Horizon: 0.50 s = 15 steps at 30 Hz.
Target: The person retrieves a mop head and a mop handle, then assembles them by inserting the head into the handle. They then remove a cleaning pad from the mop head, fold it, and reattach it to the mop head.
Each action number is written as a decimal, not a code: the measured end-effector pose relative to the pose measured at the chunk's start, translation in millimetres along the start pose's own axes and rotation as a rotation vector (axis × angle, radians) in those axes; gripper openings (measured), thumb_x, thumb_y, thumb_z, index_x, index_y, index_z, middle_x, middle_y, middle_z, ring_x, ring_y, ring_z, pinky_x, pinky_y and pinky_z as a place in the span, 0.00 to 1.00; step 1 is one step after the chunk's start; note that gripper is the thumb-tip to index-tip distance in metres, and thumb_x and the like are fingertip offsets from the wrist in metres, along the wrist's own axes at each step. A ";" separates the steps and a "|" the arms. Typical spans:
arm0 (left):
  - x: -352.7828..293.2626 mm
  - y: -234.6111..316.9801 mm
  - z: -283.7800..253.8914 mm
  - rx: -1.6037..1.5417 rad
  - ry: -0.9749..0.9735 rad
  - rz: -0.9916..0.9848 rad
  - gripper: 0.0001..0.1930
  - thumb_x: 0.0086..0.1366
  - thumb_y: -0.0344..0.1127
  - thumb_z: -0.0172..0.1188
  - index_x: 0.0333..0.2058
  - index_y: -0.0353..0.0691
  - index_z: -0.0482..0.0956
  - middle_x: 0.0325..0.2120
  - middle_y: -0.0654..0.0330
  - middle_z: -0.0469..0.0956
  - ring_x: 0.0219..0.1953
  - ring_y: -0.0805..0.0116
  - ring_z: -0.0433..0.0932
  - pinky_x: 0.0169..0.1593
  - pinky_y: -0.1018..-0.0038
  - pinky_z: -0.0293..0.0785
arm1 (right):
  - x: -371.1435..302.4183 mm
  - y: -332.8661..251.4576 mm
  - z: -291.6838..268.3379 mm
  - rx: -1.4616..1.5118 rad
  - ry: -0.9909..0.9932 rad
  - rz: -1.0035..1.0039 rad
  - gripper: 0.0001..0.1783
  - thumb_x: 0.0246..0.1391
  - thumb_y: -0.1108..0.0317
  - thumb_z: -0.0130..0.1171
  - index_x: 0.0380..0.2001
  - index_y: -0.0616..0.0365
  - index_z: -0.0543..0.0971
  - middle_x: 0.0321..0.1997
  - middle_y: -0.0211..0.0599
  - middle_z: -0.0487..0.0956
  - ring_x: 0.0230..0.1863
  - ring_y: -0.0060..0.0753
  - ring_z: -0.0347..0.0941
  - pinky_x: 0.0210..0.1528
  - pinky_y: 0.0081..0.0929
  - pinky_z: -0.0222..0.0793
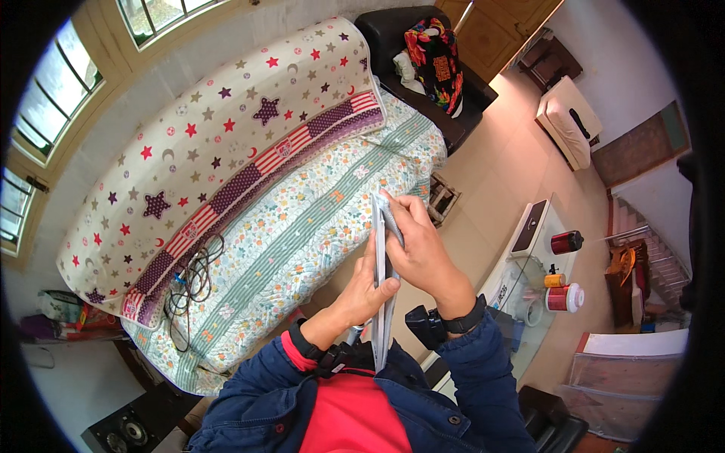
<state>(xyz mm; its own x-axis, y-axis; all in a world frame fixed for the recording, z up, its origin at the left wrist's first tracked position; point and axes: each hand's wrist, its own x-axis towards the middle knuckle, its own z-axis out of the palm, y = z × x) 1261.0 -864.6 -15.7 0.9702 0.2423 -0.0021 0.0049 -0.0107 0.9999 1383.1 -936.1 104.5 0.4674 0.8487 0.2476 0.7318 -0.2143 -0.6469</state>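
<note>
In front of my chest stands a thin, flat, pale grey object (381, 325), seen almost edge-on, so its kind does not show. My left hand (356, 296) is closed on its left side, with the thumb across the near edge. On the other side my right hand (424, 249) bends its fingers around a piece of grey, cloth-like material (392, 221) against the object's upper part. Whether that grey piece is separate or part of the object, I cannot tell. Both wrists wear black straps, and a small black device (427, 326) sits at the right one.
A sofa with a floral cover (302, 249) and a star-patterned blanket (219, 128) fills the left. Loose dark cables (192, 283) lie on it. To the right, a glass-topped table (521, 302) carries red jars (563, 298). A small wooden stool (444, 198) stands beyond my hands.
</note>
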 end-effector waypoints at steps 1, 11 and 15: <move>0.3 -0.7 -0.1 -0.010 0.007 0.012 0.68 0.55 0.83 0.47 0.72 0.33 0.26 0.50 0.39 0.64 0.53 0.48 0.65 0.62 0.61 0.60 | 2.2 2.1 2.7 -0.017 0.040 -0.073 0.37 0.49 0.80 0.51 0.67 0.67 0.64 0.42 0.53 0.69 0.43 0.55 0.71 0.48 0.42 0.70; -1.9 -8.0 -0.8 -0.050 0.023 0.062 0.67 0.55 0.83 0.46 0.72 0.33 0.27 0.59 0.33 0.59 0.62 0.45 0.61 0.65 0.60 0.57 | -7.1 -3.6 -6.2 -0.104 -0.064 -0.068 0.40 0.46 0.82 0.48 0.68 0.62 0.62 0.40 0.51 0.68 0.41 0.55 0.70 0.47 0.41 0.69; -1.9 -5.3 -1.5 -0.092 -0.033 0.029 0.65 0.57 0.81 0.47 0.72 0.33 0.28 0.64 0.31 0.53 0.67 0.42 0.56 0.68 0.60 0.52 | -6.7 -2.6 -9.0 -0.034 -0.108 0.047 0.42 0.45 0.82 0.47 0.69 0.61 0.61 0.45 0.52 0.69 0.45 0.56 0.71 0.50 0.39 0.70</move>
<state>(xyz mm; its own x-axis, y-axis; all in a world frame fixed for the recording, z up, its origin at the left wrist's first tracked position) 1258.7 -863.6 -21.0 0.9770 0.2112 0.0278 -0.0439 0.0719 0.9964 1382.5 -945.6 111.0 0.4468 0.8841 0.1369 0.7274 -0.2700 -0.6309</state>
